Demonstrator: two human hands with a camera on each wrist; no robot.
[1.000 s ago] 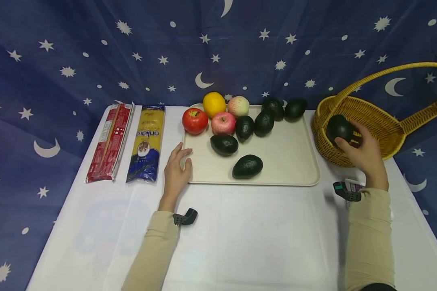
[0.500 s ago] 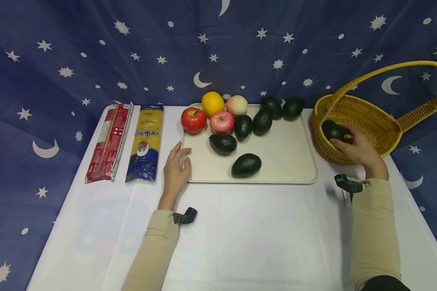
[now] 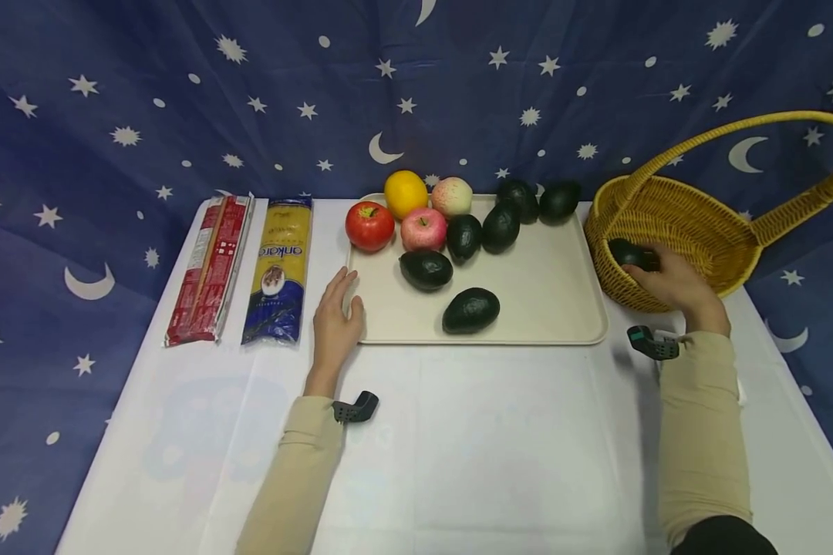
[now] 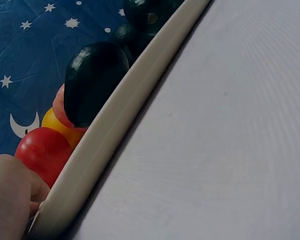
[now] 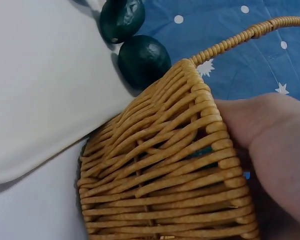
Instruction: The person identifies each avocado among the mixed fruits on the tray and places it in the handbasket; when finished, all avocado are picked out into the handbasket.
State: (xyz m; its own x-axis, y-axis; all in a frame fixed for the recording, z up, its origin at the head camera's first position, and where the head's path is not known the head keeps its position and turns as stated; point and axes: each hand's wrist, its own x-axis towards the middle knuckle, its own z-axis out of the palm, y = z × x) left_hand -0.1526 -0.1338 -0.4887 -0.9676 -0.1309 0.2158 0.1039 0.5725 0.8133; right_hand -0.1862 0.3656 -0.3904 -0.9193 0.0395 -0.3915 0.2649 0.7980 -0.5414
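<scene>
Inside the near left part of a yellow wicker basket (image 3: 708, 220), my right hand (image 3: 680, 285) grips a dark green avocado (image 3: 626, 253). In the right wrist view the basket's woven wall (image 5: 160, 175) hides most of that avocado. My left hand (image 3: 336, 324) rests at the left edge of a cream tray (image 3: 541, 308), fingers relaxed, holding nothing. On the tray lie several more avocados, two of them nearer the front: one avocado (image 3: 470, 311) and another avocado (image 3: 426, 270). A red tomato (image 3: 370, 227), a pink apple (image 3: 424, 230), an orange (image 3: 406, 194) and a pale peach (image 3: 452, 197) sit at its back left.
Left of the tray lie a yellow and blue pasta packet (image 3: 276, 270) and red packets (image 3: 210, 270). The basket's tall handle (image 3: 757, 119) arches over its opening. A starry blue cloth (image 3: 250, 92) hangs behind the white table (image 3: 500, 439).
My right hand has lowered the avocado deeper into the basket, from above its rim to below it. The left hand has stayed by the tray's edge.
</scene>
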